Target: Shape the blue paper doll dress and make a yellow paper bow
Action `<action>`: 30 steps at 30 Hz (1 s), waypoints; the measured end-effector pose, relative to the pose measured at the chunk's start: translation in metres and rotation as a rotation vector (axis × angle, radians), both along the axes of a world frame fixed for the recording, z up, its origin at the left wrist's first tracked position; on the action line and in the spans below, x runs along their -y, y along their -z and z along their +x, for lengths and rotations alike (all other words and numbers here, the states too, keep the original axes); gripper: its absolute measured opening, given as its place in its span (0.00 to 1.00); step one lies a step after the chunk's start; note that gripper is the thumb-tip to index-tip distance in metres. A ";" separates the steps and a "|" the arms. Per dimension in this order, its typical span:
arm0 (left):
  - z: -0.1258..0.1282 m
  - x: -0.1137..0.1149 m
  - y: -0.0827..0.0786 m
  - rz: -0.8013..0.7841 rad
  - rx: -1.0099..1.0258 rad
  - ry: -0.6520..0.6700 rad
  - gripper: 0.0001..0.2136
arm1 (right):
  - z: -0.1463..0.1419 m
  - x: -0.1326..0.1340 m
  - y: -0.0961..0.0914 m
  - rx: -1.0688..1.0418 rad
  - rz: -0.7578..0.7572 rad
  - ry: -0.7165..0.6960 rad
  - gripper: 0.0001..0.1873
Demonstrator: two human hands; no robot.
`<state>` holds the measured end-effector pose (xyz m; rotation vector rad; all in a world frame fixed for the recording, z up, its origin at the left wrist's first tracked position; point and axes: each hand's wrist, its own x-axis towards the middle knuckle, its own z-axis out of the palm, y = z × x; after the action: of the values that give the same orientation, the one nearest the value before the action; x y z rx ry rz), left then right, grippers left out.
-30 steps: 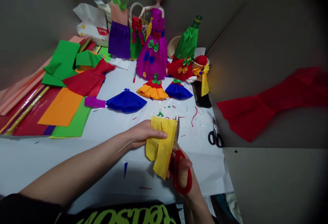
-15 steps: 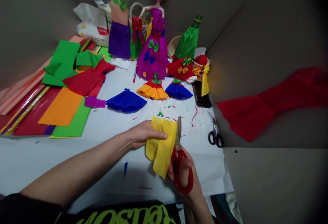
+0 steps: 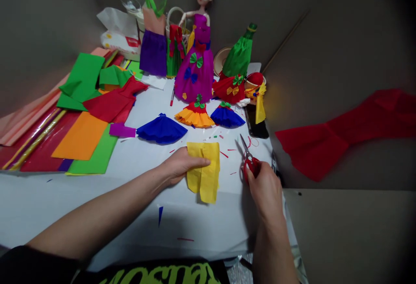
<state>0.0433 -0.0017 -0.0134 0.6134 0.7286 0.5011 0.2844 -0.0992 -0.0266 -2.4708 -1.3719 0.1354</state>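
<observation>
1. Red-handled scissors (image 3: 248, 161) have moved off to the yellow paper's (image 3: 209, 182) two-to-three o'clock, clasped in the right hand (image 3: 266, 188).
2. Left hand (image 3: 178, 166), nearer, pinches the paper from nine o'clock above the table (image 3: 195, 223).
3. Paper's long axis runs twelve to six; blades (image 3: 244, 143) point toward eleven.

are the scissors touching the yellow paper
Apart. The head view plainly shows a strip of white table surface between the red-handled scissors and the yellow paper.

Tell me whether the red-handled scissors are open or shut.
Open: the red-handled scissors in the right hand show a gap between their blade tips.
</observation>
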 end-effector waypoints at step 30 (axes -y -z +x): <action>0.014 0.000 0.011 0.339 -0.184 -0.141 0.16 | -0.062 -0.041 0.001 -1.126 0.580 0.083 0.16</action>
<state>0.0569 -0.0022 -0.0241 0.9380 0.8727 0.7137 0.2225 -0.0581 -0.0275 -1.4903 -0.6531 0.8212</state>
